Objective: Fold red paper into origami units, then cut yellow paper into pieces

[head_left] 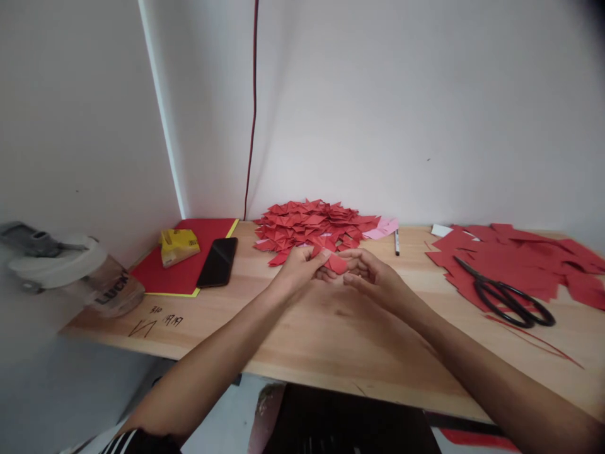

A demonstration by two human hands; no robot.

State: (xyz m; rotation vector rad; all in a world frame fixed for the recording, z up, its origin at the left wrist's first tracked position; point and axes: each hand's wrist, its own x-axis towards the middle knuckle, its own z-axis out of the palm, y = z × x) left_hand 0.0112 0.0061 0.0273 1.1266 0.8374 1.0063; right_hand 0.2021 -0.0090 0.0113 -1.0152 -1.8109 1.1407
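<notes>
Left hand (302, 263) pinches the paper (336, 263), seemingly part-folded, above the table (326, 334); right hand (378, 277) curls beside it, grip unclear, with a folded pile (307, 224) behind and flat sheets (515, 268) rightward!

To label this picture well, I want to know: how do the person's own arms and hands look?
A black cloth sleeve with white stripes shows on the left arm. The right arm shows no sleeve. The left hand and right hand wear no gloves; no watch shows.
</notes>
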